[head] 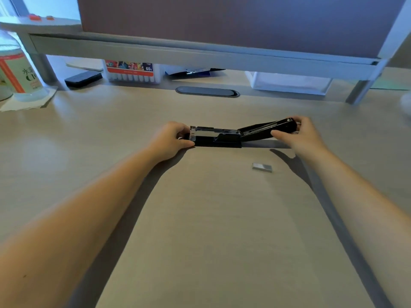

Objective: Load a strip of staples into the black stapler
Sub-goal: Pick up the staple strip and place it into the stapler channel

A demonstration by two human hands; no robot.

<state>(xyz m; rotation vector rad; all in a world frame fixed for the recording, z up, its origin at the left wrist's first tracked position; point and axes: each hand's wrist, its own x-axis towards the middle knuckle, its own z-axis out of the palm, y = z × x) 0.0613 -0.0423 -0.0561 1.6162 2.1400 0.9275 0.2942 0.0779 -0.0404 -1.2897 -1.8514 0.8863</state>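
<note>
Black stapler (219,138) at frame centre, long axis left to right, lid swung open toward right. Left hand (171,140) pinching metal front end; right hand (298,135) gripping raised lid tip. Staple strip (262,167) lying loose, lower right of stapler.

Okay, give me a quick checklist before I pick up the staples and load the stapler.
1. Stapler lid swung fully open: ok, the top arm is folded back to the right.
2. Metal tray exposed: ok.
3. Tray free of old staples: cannot tell.
4. Base held steady: ok, left hand grips its front end.
5. Staple strip within reach: ok, it lies on the desk near the right hand.
6. A hand free to take the strip: not ok, both hands are on the stapler.
</note>
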